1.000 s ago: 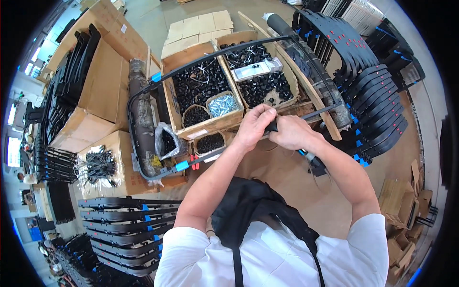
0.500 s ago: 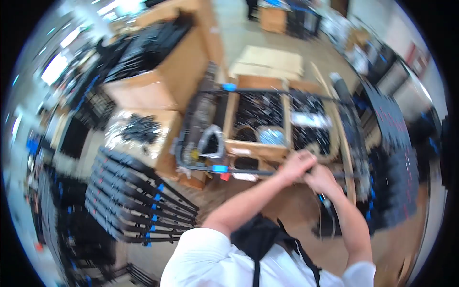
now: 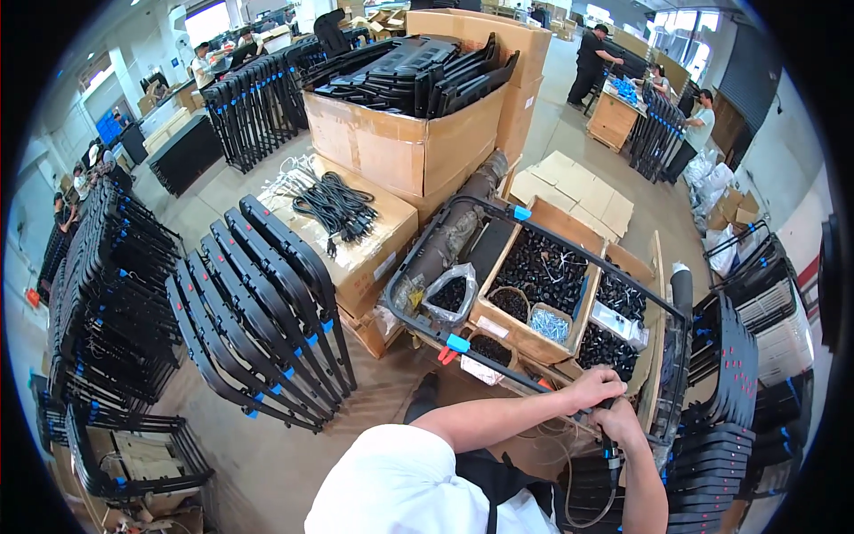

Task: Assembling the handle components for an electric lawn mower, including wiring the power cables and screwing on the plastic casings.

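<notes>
A black tubular frame (image 3: pixel 423 330) with blue clips lies across a workbench of wooden parts bins. My left hand (image 3: pixel 598 388) is at the frame's near right part, its fingers closed in a pinch; whatever is between them is too small to make out. Just beside it, my right hand (image 3: pixel 621 420) is closed around a dark, slim power tool (image 3: pixel 609 447) with a blue band, which hangs below the fist. A thin hose (image 3: pixel 574 498) loops down near the tool. The tool's tip is hidden by my hands.
Wooden bins (image 3: pixel 559 349) hold black fittings and silver screws (image 3: pixel 550 326). Left of the bench, a carton bears coiled black cables (image 3: pixel 333 206); behind stands a large box of black panels (image 3: pixel 374 133). Black frames stand in rows on the left (image 3: pixel 258 311) and right (image 3: pixel 712 463). Several people work farther off.
The view has swung and sharpened from a blur, showing more of the room. My hands stay close together, lower and farther right in the picture, still by the frame's near side.
</notes>
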The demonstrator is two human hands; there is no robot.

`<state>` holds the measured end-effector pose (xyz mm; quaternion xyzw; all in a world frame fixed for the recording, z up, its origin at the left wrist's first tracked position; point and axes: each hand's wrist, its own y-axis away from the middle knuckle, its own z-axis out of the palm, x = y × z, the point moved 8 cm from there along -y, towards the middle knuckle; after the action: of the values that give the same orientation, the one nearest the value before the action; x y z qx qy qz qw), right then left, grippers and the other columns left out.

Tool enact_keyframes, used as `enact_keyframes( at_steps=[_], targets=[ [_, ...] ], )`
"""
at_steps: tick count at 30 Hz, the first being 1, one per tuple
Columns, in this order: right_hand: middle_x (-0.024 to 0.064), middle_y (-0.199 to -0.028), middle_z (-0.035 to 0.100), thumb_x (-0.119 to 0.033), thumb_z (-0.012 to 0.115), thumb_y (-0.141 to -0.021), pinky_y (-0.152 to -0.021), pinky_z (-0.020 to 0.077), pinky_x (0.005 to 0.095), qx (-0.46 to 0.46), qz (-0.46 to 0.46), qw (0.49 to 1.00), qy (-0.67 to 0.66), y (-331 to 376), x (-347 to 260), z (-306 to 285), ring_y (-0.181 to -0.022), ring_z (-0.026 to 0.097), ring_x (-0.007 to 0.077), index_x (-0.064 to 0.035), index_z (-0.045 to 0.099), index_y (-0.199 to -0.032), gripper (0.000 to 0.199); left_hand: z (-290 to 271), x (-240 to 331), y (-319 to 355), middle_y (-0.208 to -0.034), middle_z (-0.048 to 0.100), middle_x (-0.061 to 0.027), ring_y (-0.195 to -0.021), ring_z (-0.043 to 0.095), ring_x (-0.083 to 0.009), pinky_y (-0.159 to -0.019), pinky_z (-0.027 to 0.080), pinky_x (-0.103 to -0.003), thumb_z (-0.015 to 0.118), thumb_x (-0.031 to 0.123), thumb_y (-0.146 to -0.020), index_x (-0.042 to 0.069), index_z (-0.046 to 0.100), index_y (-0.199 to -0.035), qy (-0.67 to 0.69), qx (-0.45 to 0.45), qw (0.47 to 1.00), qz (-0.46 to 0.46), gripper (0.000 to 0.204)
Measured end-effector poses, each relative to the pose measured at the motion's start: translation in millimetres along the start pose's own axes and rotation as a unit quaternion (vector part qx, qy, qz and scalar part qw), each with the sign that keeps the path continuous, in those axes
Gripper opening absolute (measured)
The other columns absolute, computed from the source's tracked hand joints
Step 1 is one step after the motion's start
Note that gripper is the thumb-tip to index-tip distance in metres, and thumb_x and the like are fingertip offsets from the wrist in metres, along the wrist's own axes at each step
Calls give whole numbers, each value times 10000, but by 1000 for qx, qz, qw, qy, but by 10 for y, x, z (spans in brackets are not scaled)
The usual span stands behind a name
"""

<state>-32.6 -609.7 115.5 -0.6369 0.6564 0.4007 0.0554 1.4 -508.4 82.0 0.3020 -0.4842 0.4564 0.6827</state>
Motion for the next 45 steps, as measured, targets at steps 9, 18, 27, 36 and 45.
enact_keyframes(
  at_steps=[9,18,27,36,45],
  targets=[
    [101,-974,741,-152,747,-773,-760,530,343,72,-93,993,-19,133,-1066,-536,-829,663,189,69,685,-1121,418,-122,694,-309,-981,650,-57,-957,580,-143,-846,476,-328,678,311,-1003,31,701,-929,2,-16,1000,11,291],
    [282,-1179,708,-246,821,-768,-939,584,500,101,-100,972,186,-1073,-2153,176,-1051,719,438,-53,537,-1434,750,-2426,616,-323,-1209,643,-145,-1034,634,-192,-909,534,-350,665,577,-998,-28,564,-1336,83,202,964,-153,700],
    [248,-1071,700,-262,802,-819,-763,614,498,80,-277,934,211,-2837,-2710,1599,-928,733,432,-12,428,-1409,741,-4640,129,-401,-998,761,-196,-961,717,-296,-871,533,-421,659,597,-976,-33,732,-1068,-276,361,872,-183,640],
    [253,-1115,706,-357,825,-805,-817,601,496,47,-243,942,225,-3451,-2705,1624,-989,733,415,15,426,-1439,836,-4953,101,-793,-1085,746,-272,-1108,690,-447,-974,511,-495,569,674,-964,-32,732,-1093,-272,355,875,-187,735],
    [275,-1140,711,-406,833,-811,-807,600,496,49,-260,943,204,-3551,-2656,1621,-956,739,424,24,408,-1457,884,-5017,117,-860,-1066,743,-244,-1027,709,-375,-907,522,-451,631,606,-980,-45,717,-1108,-293,365,866,-177,669]
  ],
)
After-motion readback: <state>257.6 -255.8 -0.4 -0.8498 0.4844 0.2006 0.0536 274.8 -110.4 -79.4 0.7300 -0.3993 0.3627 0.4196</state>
